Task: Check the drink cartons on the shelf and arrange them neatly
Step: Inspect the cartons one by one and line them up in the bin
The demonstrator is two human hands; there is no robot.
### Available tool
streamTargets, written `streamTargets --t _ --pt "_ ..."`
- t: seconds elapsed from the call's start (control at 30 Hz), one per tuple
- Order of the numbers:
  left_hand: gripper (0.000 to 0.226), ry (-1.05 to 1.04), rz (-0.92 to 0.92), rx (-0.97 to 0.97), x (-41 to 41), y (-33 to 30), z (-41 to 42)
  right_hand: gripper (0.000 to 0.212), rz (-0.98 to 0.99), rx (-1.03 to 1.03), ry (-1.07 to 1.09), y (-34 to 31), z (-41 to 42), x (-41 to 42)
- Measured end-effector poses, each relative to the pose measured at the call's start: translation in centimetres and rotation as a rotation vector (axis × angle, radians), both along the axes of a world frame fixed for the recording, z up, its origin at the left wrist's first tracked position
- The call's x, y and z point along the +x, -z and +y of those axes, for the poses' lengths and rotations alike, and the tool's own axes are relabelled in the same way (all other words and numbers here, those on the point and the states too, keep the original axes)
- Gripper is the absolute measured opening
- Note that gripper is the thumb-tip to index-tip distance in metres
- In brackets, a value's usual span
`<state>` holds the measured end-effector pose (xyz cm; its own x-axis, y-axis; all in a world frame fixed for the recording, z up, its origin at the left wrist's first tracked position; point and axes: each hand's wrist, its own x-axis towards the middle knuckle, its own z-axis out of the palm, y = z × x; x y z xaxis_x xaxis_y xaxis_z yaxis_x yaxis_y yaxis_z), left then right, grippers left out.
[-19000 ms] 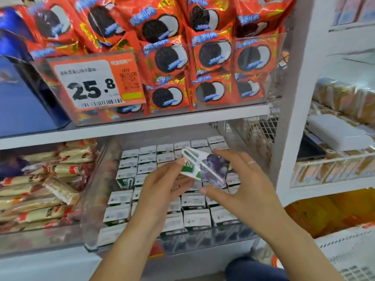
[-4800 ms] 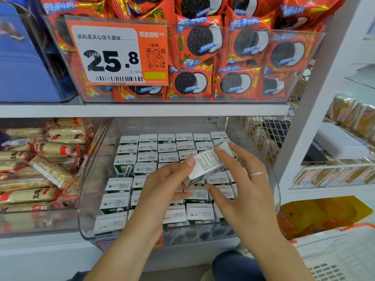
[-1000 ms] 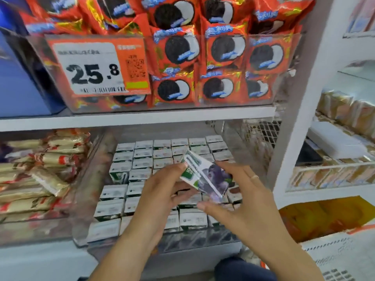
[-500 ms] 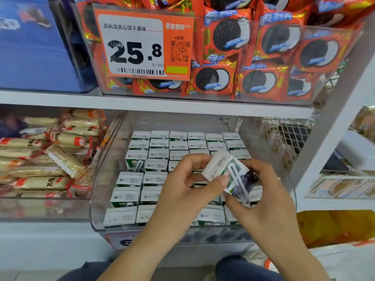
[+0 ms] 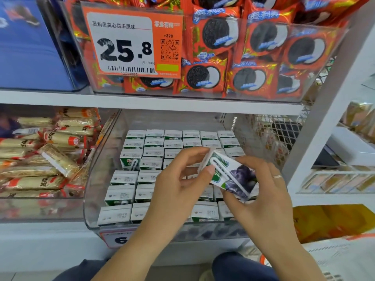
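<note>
Above the clear bin (image 5: 91, 199), both hands grip one drink carton (image 5: 229, 175) — left hand (image 5: 178, 189) pinching its upper-left end, right hand (image 5: 261, 191) cupping its lower-right end. Its long axis slants down toward the right, straw side up. Inside the bin, upright cartons (image 5: 154, 153) stand in rows.
</note>
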<state>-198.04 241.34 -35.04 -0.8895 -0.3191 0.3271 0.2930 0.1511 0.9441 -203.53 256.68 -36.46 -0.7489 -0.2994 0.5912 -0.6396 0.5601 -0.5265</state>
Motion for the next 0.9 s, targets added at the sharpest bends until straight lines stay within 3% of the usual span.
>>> streamTargets --t 0.2,0.4,0.57,0.73,0.9 --pt "0.035 0.059 -0.027 0.116 -0.4 0.3 -0.3 0.056 0.103 -0.041 -0.020 -0.4 -0.3 0.2" --pt "0.034 0.104 -0.088 0.360 -0.6 0.2 -1.0 0.069 -0.058 -0.144 -0.086 -0.6 -0.1 0.1" --pt "0.024 0.131 -0.198 0.334 -0.8 0.7 -1.0 0.061 0.055 -0.068 -0.066 -0.7 -0.1 0.2" --pt "0.032 0.156 -0.245 0.283 -0.9 0.5 -0.8 0.062 0.188 0.006 -0.024 -0.6 0.1 0.1" --pt "0.029 0.188 -0.263 0.271 -0.7 0.6 -0.8 0.060 0.203 -0.011 -0.068 -0.8 0.0 0.2"
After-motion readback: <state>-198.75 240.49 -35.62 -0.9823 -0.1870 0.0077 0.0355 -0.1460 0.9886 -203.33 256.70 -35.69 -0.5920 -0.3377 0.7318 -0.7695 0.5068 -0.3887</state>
